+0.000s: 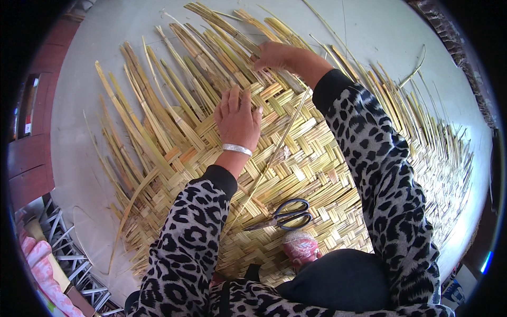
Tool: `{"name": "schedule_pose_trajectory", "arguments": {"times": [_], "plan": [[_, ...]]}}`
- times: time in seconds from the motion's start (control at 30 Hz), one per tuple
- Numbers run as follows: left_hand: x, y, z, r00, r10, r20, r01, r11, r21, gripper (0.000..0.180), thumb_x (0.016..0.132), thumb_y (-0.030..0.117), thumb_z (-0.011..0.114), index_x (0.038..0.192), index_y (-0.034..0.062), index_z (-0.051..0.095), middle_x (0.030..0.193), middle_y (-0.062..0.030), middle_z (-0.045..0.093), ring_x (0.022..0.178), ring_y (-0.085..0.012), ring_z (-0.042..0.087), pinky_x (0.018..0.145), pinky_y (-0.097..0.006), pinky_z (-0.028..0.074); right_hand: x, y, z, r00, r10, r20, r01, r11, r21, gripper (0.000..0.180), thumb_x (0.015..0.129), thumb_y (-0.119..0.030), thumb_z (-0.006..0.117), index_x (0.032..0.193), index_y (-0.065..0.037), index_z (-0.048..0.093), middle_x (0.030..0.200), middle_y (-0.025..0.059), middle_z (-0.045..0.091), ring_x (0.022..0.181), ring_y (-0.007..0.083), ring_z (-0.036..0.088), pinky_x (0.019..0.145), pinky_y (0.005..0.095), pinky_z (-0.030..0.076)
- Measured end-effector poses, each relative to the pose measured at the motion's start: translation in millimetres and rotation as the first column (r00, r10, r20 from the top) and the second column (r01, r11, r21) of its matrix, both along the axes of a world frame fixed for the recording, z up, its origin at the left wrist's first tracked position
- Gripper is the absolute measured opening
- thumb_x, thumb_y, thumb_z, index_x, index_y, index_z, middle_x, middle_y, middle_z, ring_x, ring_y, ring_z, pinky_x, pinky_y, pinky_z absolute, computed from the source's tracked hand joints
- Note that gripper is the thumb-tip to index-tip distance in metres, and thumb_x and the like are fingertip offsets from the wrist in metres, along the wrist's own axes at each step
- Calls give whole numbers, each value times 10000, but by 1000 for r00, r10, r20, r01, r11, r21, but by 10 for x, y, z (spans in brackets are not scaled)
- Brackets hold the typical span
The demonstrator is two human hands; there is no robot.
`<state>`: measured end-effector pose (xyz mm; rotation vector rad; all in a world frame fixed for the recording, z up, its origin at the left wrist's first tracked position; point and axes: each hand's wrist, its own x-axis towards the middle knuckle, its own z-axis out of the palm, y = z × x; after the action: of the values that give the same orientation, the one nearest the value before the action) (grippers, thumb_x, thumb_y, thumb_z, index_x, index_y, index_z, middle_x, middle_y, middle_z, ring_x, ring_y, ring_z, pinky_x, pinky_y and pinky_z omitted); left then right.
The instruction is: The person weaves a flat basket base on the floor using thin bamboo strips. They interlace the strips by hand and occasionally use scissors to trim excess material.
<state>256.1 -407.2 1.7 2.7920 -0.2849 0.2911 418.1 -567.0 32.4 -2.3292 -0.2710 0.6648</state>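
A large woven mat [301,148] of flat, straw-coloured reed strips lies beneath my arms. Loose strip ends [195,68] fan out from its far edge. My left hand [237,119], with a silver bangle at the wrist, rests palm down on the weave near that edge, fingers stretched out. Farther off and to the right, my right hand [282,57] is closed around a reed strip [227,26] among the loose ends; its fingertips are partly hidden. Scissors [288,215] with dark handles lie on the mat nearer to me. A long thin strip [272,156] lies loose across the weave.
Pale smooth floor [79,121] surrounds the mat. More loose ends [428,116] stick out at the right. A patterned pink-red item [301,248] shows beside a dark rounded shape [338,282] close to me. A metal rack [68,253] and pink cloth [39,264] are at lower left.
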Motion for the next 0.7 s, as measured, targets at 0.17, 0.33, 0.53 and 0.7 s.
{"name": "schedule_pose_trajectory", "arguments": {"times": [0.17,0.33,0.53,0.7], "plan": [[-24,20,-105,999,-50,-21,51,997,60,502,913,339,592,1361,139,484,1470,-112,378,1369,-327,309,1116,-498,224,57,9,-80,996,-30,-85,27,999,-38,675,685,-243,775,1244,59,545,1180,201,612,1114,285,566,957,370,425],[-23,21,-106,998,-65,-10,65,996,59,493,918,331,584,1364,150,477,1449,-91,389,1351,-318,318,1105,-505,229,47,19,-89,974,-65,-216,75,996,38,806,689,-243,783,1340,93,447,1332,215,524,1228,291,492,1019,364,383],[-25,26,-95,996,-83,23,82,996,42,474,886,295,626,1312,134,492,1401,-78,404,1328,-310,323,1081,-517,240,-56,49,26,975,-41,-219,57,996,66,751,702,-263,772,1306,80,488,1262,206,574,1178,295,533,997,369,407],[-41,25,-73,995,-97,14,97,994,47,474,897,315,606,1332,158,497,1407,-74,418,1329,-305,324,1079,-506,236,-88,-24,-68,998,-51,-48,50,998,-27,648,732,-309,757,1236,45,557,1184,195,617,1081,268,581,943,373,435]]}}
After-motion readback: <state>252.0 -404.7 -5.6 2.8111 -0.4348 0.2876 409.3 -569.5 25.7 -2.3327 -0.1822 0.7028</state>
